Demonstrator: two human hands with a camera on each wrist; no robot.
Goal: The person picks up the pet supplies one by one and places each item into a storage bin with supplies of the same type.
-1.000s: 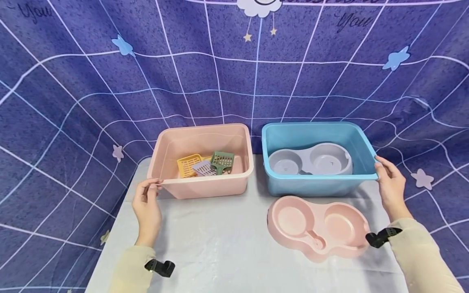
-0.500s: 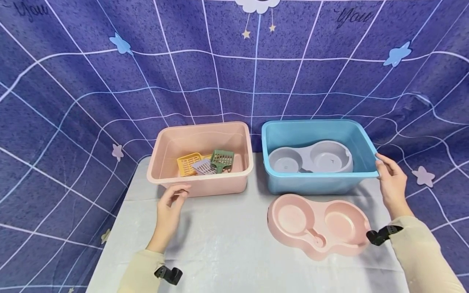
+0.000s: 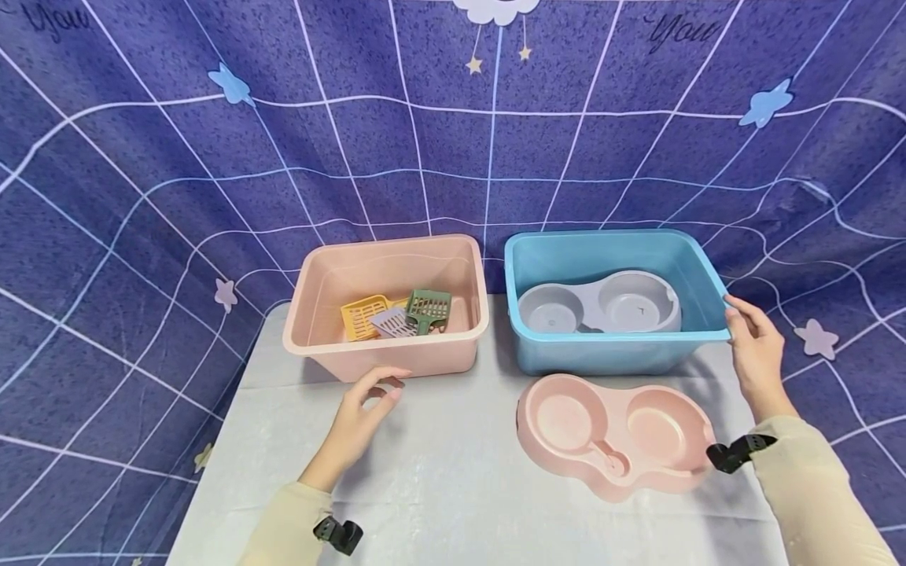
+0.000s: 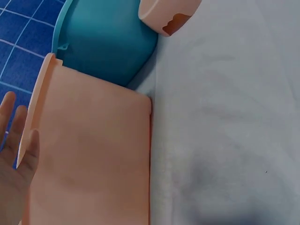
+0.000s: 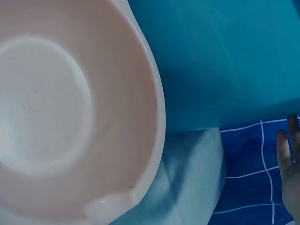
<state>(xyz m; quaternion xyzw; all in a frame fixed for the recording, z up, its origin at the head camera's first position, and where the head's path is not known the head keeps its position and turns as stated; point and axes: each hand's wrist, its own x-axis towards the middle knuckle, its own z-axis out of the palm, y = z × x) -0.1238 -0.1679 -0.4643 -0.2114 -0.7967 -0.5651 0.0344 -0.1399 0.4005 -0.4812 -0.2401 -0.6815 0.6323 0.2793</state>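
Observation:
My left hand (image 3: 364,417) hovers over the table just before the front wall of a pink litter box (image 3: 385,358), fingers loosely bent and holding nothing. Inside that box lie a yellow litter scoop (image 3: 359,318), a lilac scoop (image 3: 392,322) and a green scoop (image 3: 429,308). At the front right corner of a blue litter box (image 3: 602,354), my right hand (image 3: 759,358) touches the rim with relaxed fingers. A grey double pet bowl (image 3: 591,303) sits in the blue box. In front of it lies a pink double pet bowl (image 3: 623,420).
Both boxes stand side by side at the back of a white-covered table (image 3: 439,479), with a narrow gap between them. A blue patterned curtain (image 3: 453,141) hangs behind and along the sides.
My left hand has left the front left corner of the pink box and moved right along its front. My right hand stays at the blue box's corner.

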